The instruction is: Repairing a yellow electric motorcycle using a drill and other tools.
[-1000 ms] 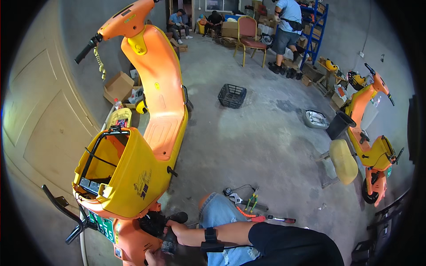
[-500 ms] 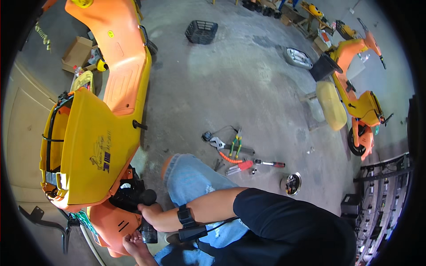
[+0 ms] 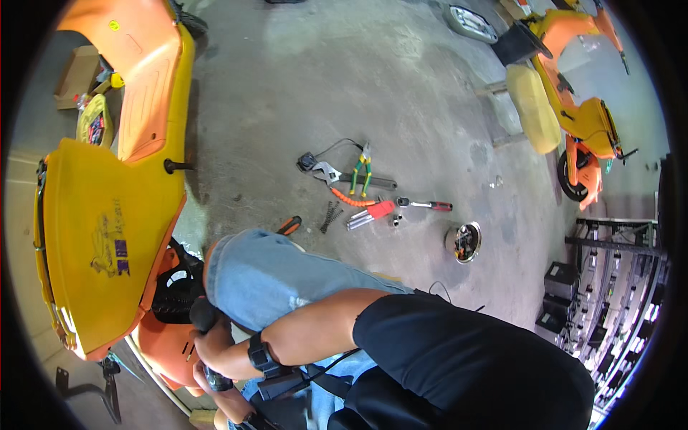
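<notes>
The rear of a yellow and orange scooter (image 3: 107, 244) stands at my left. Low beside its orange rear fender (image 3: 161, 351), my right hand (image 3: 211, 342) is wrapped around the grip of a black cordless power tool (image 3: 203, 314). The tool's rounded end points up toward me, and its working end is hidden. My left hand (image 3: 203, 375) is just below, close against the tool's dark base. Its fingers look curled in, partly covered by the tool and my right forearm; what they hold cannot be made out.
On the floor ahead lie an adjustable wrench (image 3: 328, 172), green-handled pliers (image 3: 362, 169), a ratchet (image 3: 424, 205), a red holder of bits (image 3: 371, 215) and a screwdriver (image 3: 289, 226). A metal bowl (image 3: 464, 242) holds small parts. Another scooter (image 3: 573, 107) and a rack (image 3: 616, 244) stand right.
My view has shifted, so scooter and tools sit further left or higher in it. The left hand has moved from the fender toward the tool's base. The right hand still grips the tool.
</notes>
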Demonstrator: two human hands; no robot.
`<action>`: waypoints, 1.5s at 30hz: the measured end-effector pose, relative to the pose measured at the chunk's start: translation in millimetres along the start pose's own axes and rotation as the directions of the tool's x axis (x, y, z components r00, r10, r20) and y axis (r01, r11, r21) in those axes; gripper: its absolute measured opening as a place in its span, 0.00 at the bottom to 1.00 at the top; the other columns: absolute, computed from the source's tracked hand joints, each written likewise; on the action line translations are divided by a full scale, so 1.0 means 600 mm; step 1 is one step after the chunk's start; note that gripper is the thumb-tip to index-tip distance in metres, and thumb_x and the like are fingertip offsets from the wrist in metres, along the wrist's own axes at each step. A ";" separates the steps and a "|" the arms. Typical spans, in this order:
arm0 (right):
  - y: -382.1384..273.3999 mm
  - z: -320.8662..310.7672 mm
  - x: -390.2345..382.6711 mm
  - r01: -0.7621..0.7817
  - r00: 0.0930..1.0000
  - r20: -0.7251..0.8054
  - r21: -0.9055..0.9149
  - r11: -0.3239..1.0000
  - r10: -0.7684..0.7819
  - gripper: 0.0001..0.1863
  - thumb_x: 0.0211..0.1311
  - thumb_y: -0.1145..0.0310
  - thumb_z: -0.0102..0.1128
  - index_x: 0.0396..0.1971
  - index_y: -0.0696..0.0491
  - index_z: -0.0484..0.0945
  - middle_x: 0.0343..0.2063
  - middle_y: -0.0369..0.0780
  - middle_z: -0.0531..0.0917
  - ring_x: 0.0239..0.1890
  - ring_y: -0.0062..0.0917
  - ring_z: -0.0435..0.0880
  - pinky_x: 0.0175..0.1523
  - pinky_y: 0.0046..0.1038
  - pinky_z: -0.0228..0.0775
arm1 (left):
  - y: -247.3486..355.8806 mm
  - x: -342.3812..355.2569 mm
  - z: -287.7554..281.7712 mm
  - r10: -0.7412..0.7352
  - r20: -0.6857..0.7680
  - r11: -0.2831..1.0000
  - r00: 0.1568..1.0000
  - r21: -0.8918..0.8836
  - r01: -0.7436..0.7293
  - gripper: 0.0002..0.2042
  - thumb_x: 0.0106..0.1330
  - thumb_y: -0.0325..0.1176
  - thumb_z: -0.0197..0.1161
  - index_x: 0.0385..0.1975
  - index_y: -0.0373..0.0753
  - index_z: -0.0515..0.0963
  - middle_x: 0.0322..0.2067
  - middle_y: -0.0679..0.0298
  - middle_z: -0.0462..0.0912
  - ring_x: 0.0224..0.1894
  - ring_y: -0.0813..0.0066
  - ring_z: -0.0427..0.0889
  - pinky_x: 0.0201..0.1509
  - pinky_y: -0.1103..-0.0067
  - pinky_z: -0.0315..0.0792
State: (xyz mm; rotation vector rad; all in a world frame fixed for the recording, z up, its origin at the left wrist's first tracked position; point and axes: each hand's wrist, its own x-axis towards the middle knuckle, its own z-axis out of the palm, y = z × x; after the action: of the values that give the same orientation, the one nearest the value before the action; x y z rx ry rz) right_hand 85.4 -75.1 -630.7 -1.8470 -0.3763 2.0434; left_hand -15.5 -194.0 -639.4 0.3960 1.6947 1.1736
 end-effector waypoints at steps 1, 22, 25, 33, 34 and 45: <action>-0.002 0.001 -0.004 -0.001 1.000 0.009 0.009 1.000 0.001 0.24 0.61 0.52 0.60 0.46 0.58 0.76 0.37 0.50 0.84 0.41 0.40 0.85 0.46 0.39 0.74 | 0.007 -0.001 0.006 0.015 0.052 0.999 0.999 -0.043 -0.013 0.23 0.74 0.47 0.44 0.65 0.47 0.62 0.57 0.66 0.70 0.59 0.72 0.69 0.59 0.73 0.66; -0.024 -0.027 -0.035 -0.028 0.994 0.109 0.080 0.996 0.019 0.28 0.62 0.52 0.57 0.54 0.57 0.69 0.42 0.51 0.83 0.45 0.43 0.83 0.49 0.41 0.74 | 0.026 -0.030 0.078 -0.064 0.042 0.979 0.997 0.198 0.054 0.24 0.70 0.42 0.51 0.64 0.41 0.63 0.55 0.63 0.73 0.56 0.71 0.73 0.57 0.74 0.69; -0.025 -0.038 -0.033 -0.024 0.993 0.115 0.080 0.997 0.014 0.29 0.62 0.52 0.57 0.55 0.57 0.68 0.42 0.51 0.83 0.45 0.43 0.83 0.49 0.41 0.74 | 0.029 -0.030 0.084 -0.077 0.061 0.975 0.995 0.214 0.062 0.24 0.70 0.41 0.52 0.64 0.40 0.64 0.55 0.63 0.74 0.55 0.71 0.74 0.57 0.74 0.69; -0.022 -0.063 -0.046 -0.019 0.990 0.143 0.071 0.997 0.008 0.31 0.63 0.52 0.56 0.58 0.57 0.65 0.44 0.51 0.82 0.47 0.44 0.83 0.50 0.42 0.73 | 0.031 -0.016 0.125 -0.093 0.136 0.968 0.986 0.246 0.057 0.25 0.69 0.39 0.55 0.63 0.37 0.64 0.54 0.62 0.75 0.54 0.71 0.75 0.57 0.74 0.70; -0.018 -0.063 -0.049 -0.028 0.988 0.156 0.073 0.997 0.017 0.31 0.63 0.52 0.56 0.59 0.57 0.64 0.44 0.51 0.82 0.47 0.44 0.83 0.51 0.42 0.73 | 0.031 -0.017 0.127 -0.099 0.138 0.964 0.986 0.258 0.061 0.25 0.69 0.39 0.55 0.63 0.37 0.64 0.54 0.61 0.75 0.54 0.71 0.75 0.56 0.74 0.70; 0.006 -0.041 -0.091 -0.061 0.965 0.255 -0.007 0.998 0.061 0.34 0.63 0.52 0.54 0.63 0.57 0.60 0.47 0.52 0.82 0.49 0.45 0.82 0.52 0.43 0.73 | 0.059 -0.055 0.102 -0.159 0.097 0.941 0.983 0.315 0.121 0.26 0.67 0.36 0.59 0.62 0.33 0.65 0.52 0.60 0.77 0.52 0.71 0.77 0.56 0.75 0.72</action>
State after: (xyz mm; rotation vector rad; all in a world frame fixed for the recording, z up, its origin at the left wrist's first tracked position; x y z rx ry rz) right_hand 114.0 -102.9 -586.0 -1.6146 -0.3893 2.3310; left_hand 42.8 -169.2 -593.9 0.5182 1.7713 0.7657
